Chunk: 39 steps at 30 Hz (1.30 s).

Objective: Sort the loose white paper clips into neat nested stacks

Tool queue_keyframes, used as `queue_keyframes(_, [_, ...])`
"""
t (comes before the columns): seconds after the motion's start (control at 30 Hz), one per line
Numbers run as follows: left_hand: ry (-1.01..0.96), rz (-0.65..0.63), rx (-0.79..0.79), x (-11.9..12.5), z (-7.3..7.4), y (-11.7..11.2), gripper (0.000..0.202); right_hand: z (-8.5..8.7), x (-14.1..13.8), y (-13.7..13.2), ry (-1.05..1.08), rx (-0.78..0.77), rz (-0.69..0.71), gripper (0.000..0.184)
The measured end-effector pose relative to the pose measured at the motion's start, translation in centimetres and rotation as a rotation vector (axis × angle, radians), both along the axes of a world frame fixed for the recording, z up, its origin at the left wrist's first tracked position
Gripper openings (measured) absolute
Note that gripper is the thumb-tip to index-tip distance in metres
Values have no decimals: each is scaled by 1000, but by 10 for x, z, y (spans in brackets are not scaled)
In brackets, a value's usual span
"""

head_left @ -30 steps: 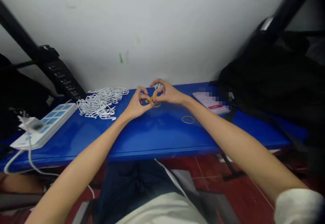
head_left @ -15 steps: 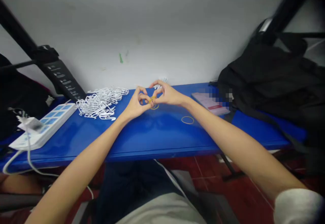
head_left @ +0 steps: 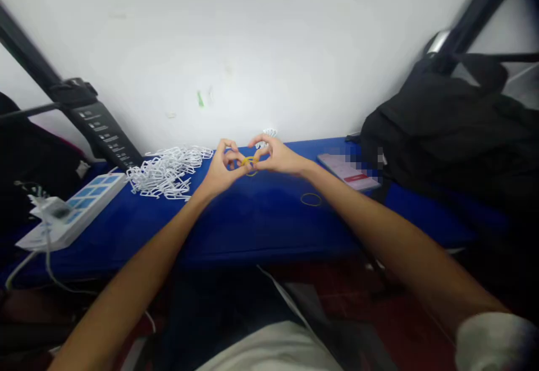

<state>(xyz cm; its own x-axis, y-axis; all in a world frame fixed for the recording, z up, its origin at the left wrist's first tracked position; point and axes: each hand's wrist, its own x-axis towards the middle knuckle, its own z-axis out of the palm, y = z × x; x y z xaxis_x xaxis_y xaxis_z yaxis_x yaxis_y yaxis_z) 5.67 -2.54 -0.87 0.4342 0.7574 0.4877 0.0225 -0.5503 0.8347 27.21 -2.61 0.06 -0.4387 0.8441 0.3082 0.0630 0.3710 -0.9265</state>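
Both bare forearms stretch forward and converge ahead of the body. The left hand [head_left: 219, 168] and right hand [head_left: 281, 157] meet fingertip to fingertip, thumbs and forefingers pinched, remaining fingers loosely curled.

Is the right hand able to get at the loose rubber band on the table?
Probably yes: the loose rubber band lies uncovered near the right hand, nothing between them, though it is pinching a second band.

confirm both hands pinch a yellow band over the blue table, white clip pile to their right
No: the head view shows the clip pile to their left. The left hand and right hand do pinch the band over the table.
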Motion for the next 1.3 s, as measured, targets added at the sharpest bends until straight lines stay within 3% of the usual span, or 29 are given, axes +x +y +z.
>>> queue_keyframes(0.1, [9,-20,-26,-1,1,1,64,3,0,-1,69,-39,16,62])
queue_keyframes(0.23, [-8,-16,-37,-1,1,1,63,5,0,-7,-45,-107,31,62])
queue_keyframes(0.3, [-17,-12,-39,-1,1,1,62,7,0,-10,0,-140,86,59])
queue_keyframes(0.63, [-16,-61,-94,-2,-2,3,61,11,1,-12,55,-179,156,58])
queue_keyframes(0.8, [-72,-121,-159,-2,-2,3,62,11,3,-14,-15,-214,183,54])
queue_keyframes(0.93, [-40,-105,-153,-3,-3,3,61,13,3,-15,-35,-170,119,56])
queue_keyframes(1.07, [-17,-119,-157,-2,-4,2,59,16,5,-13,-17,-164,167,56])
queue_keyframes(1.17, [-8,-118,-175,-2,-5,3,61,18,7,-12,-45,-110,103,56])
queue_keyframes(1.3, [7,-150,-196,-2,-5,3,61,18,8,-14,-102,-121,129,54])
